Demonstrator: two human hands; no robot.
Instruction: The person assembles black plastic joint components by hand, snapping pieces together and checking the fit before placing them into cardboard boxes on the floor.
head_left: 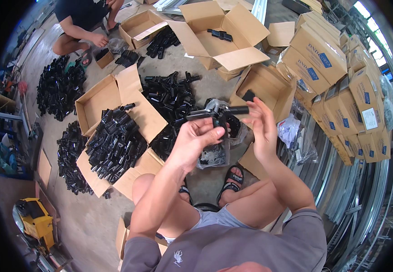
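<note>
My left hand (pixel 201 136) is closed around dark, elongated black plastic parts (pixel 236 110), raised in front of my knees. One part points left from the fingers and another points right. My right hand (pixel 261 124) is up beside the right-hand end, its fingers stretched and apart; whether a fingertip touches the part cannot be made out. By its fingertips shows a small black piece (pixel 248 95), seen against an open carton (pixel 269 90). Below my hands stands a plastic-lined container (pixel 214 158) with small pieces in clear bags.
Piles of black parts (pixel 117 143) lie on and around opened cartons to the left. A large open carton (pixel 223 36) stands ahead. Stacked closed cartons (pixel 316 59) and long metal profiles (pixel 341 199) line the right. Another person (pixel 81 27) crouches at far left, near a yellow machine-like object (pixel 38 222).
</note>
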